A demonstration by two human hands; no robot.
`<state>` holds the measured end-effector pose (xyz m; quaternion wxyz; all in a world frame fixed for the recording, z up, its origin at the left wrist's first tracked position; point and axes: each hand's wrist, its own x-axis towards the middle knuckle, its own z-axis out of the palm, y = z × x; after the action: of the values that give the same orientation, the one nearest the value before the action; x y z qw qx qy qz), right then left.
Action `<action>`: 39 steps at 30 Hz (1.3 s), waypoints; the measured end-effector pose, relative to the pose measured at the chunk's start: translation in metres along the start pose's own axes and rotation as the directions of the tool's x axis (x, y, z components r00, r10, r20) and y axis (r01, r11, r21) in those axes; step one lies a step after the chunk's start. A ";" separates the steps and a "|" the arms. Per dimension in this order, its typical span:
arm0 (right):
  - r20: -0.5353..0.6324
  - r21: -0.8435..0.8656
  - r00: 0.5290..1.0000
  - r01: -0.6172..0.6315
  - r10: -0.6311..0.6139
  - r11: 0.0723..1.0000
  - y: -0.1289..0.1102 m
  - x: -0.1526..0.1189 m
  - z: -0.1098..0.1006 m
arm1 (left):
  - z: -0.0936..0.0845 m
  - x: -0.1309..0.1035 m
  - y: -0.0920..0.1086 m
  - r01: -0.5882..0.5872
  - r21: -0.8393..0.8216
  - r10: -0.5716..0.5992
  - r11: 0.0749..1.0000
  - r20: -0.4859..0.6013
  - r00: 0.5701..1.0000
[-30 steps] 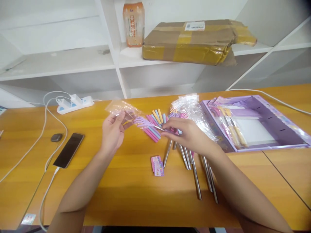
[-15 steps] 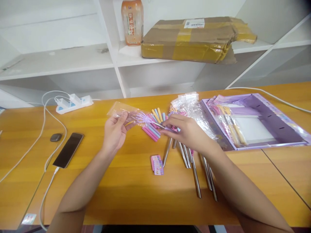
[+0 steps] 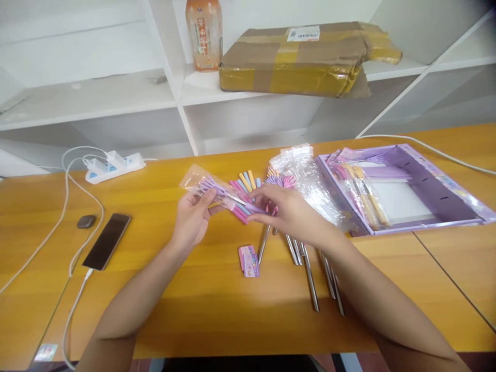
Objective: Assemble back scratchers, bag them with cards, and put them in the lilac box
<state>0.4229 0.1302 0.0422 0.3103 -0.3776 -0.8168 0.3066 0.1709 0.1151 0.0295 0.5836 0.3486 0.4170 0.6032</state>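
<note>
A purple hand-shaped back scratcher (image 3: 234,198) with a metal rod lies slantwise between my hands, its clawed end inside a clear plastic bag (image 3: 189,178). My left hand (image 3: 194,214) pinches the bag and the claw end between thumb and fingers. At the purple handle end, my right hand (image 3: 284,206) has its thumb and fingers closed about the handle. Beneath lie pink, blue and yellow handles (image 3: 248,181), and hand-shaped ends (image 3: 289,181) show behind the right hand. Metal rods (image 3: 310,279) stick out below my right hand and forearm, which hide part of them.
Small printed cards (image 3: 249,261) lie in front. A pile of clear bags (image 3: 306,170) sits beside a purple box (image 3: 364,227) holding bagged scratchers (image 3: 364,196). At left are a phone (image 3: 107,242), cables and a power strip (image 3: 115,168). A taped carton (image 3: 298,62) and bottle (image 3: 204,36) stand on the shelf.
The back scratcher has slid deeper into the bag, its claw nearer the bag's far end. My left hand has moved right, toward the right hand, which now sits farther back on the handle.
</note>
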 end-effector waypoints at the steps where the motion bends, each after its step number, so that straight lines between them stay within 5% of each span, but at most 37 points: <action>1: 0.041 0.052 0.999 -0.030 0.028 0.998 0.000 0.000 -0.004 | -0.002 0.003 0.003 -0.022 -0.015 0.021 1.000 -0.026 0.999; 5: 0.202 0.200 0.978 -0.097 0.056 0.975 0.004 -0.001 -0.021 | -0.012 0.014 0.014 -0.076 -0.048 0.071 0.996 -0.084 0.994; 9: 0.244 0.333 0.968 -0.138 0.056 0.933 0.006 0.001 -0.032 | -0.016 0.017 0.019 -0.054 -0.057 0.050 0.997 -0.060 0.997; 15: 0.111 0.501 0.987 -0.157 0.117 0.851 0.006 0.004 -0.015 | -0.005 0.007 0.003 0.068 -0.067 -0.068 0.995 -0.008 0.998; 23: -0.242 0.243 0.968 -0.002 0.062 0.970 0.004 0.008 0.031 | 0.020 -0.027 -0.028 0.271 -0.081 -0.258 0.959 0.143 0.956; 31: -0.146 0.128 0.975 0.186 -0.167 0.974 0.002 0.008 0.012 | 0.006 -0.008 -0.013 0.140 -0.011 -0.138 0.990 0.105 0.985; 39: -0.161 0.128 0.977 0.164 -0.143 0.978 0.006 0.007 0.011 | 0.001 -0.005 -0.009 0.171 0.051 -0.177 0.984 0.147 0.973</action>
<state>0.4136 0.1358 0.0324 0.4200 -0.3125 -0.7940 0.3091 0.1761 0.1104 0.0218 0.6575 0.3665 0.4120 0.5135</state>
